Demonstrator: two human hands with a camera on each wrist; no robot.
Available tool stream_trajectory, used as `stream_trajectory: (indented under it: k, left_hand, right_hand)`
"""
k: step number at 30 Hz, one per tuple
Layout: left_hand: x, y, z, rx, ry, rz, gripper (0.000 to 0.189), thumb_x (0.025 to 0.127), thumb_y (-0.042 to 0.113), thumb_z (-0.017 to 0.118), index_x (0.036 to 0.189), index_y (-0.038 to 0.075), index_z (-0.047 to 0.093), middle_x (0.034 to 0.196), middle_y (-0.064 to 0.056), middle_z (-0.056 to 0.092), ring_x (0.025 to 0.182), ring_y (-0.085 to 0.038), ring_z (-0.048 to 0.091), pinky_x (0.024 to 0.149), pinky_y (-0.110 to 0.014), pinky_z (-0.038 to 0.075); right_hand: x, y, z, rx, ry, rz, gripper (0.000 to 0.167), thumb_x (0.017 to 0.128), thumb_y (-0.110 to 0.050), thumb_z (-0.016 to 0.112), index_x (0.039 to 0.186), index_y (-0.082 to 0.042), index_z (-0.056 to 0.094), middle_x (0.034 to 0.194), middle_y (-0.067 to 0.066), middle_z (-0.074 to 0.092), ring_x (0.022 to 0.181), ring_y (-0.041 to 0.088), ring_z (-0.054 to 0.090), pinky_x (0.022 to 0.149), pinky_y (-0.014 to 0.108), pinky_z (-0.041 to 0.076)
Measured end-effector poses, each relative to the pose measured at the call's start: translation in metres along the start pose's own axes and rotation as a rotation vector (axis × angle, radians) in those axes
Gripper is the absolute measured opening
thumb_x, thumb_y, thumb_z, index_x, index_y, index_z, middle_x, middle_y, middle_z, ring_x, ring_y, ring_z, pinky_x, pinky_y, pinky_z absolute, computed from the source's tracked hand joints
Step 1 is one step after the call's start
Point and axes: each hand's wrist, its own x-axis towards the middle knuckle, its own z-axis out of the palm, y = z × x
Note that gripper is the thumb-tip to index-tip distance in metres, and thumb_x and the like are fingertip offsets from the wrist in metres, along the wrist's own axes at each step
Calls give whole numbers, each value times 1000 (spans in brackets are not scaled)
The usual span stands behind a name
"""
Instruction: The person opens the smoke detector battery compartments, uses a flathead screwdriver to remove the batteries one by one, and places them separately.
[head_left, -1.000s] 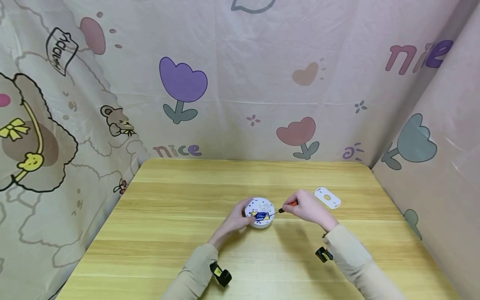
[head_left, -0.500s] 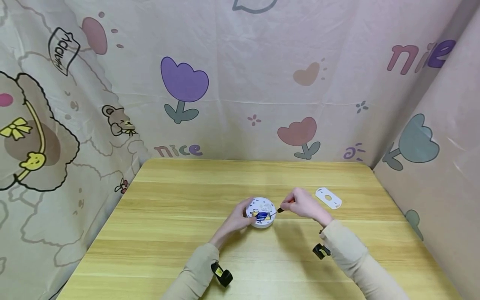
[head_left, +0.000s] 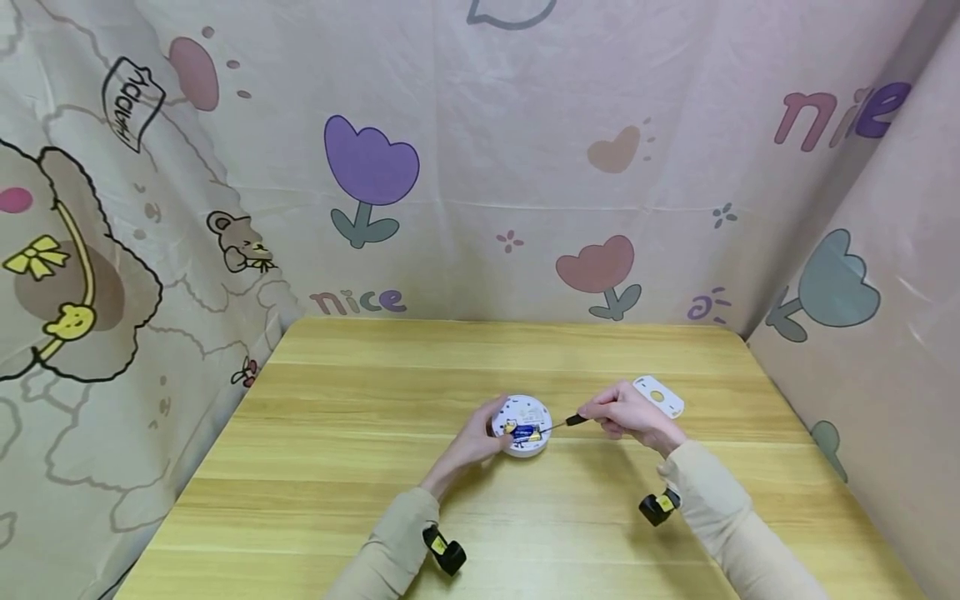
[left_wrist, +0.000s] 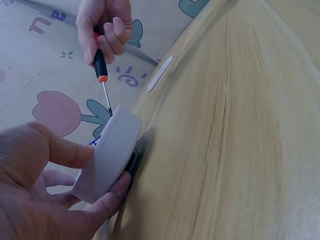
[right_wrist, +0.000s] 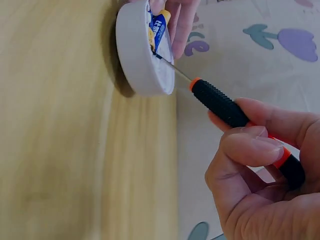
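Note:
A round white device (head_left: 522, 411), shaped like a smoke alarm, is held tilted just over the table in my left hand (head_left: 474, 435). The thumb presses its rim while the fingers curl round the far side. A blue and yellow battery (right_wrist: 160, 29) sits in its face. My right hand (head_left: 633, 414) grips the black, orange-ringed handle of a screwdriver (right_wrist: 219, 102) between thumb and fingers. The tip of its thin shaft meets the device's face beside the battery's end; the exact contact spot is too small to tell.
A flat white plate (head_left: 658, 397) with a round central hole lies on the wooden table (head_left: 360, 383), behind the right hand. A patterned curtain (head_left: 465, 167) hangs along the table's back and sides. Black cameras are strapped to both wrists.
My right hand has shifted right, farther from the device, and more of the screwdriver's shaft and handle shows. The left hand and the device stay almost where they were.

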Motion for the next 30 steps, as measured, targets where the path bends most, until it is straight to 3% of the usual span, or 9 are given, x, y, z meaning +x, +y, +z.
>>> stream_trajectory:
  k: [4,7,11,15,18,23,26,30]
  left_hand:
    - [0,2,0,-31,10,-28,80,81,-7,67,154,-2,34,162,-30,27,151,-50,23,126,-63,13]
    - [-1,3,0,-47,11,-43,81,80,-6,67,154,-1,34,162,-29,26,151,-50,22,126,-64,12]
    - [-1,3,0,-60,4,-44,81,80,-6,68,154,-2,34,163,-29,24,152,-50,20,126,-64,12]
    - [0,2,0,-52,1,-26,81,80,-6,68,154,-3,33,162,-30,25,151,-50,21,126,-62,13]
    - [0,1,1,-45,4,-14,81,80,-6,68,153,-4,33,161,-31,26,151,-50,22,126,-62,14]
    - [-1,0,2,-54,13,-1,81,79,-8,67,153,-4,34,161,-32,27,150,-51,23,126,-62,15]
    - [-2,0,2,-47,23,2,81,79,-8,67,153,-4,34,160,-32,27,150,-52,23,126,-63,14]
    - [-2,0,2,-39,29,2,81,79,-7,68,153,-4,34,161,-32,27,150,-52,23,125,-64,13]
  right_hand:
    - [0,5,-2,46,3,10,25,94,-6,64,103,17,70,51,-8,37,46,5,32,48,21,28]
    - [-2,2,0,-12,22,9,26,95,-7,64,103,17,70,52,-8,37,46,5,32,48,21,28]
    - [-4,-15,10,-226,71,-23,22,94,-10,65,96,9,76,64,-5,59,43,4,33,45,18,29]
    - [-5,-34,24,-508,112,-110,17,91,-12,67,84,-5,81,71,1,69,45,3,32,43,17,26]
    - [-5,-41,29,-587,118,-138,17,90,-12,68,81,-6,81,71,1,70,45,3,32,43,18,25]
    - [-3,-30,21,-347,75,-70,19,92,-6,65,89,8,77,76,1,70,41,2,34,41,16,29]
    - [-3,-19,13,-197,48,-49,24,93,-6,64,89,16,72,68,-2,62,42,3,34,44,17,32]
    - [-3,-6,5,-70,25,-33,29,94,-6,64,96,22,68,52,-7,38,44,5,32,46,20,29]
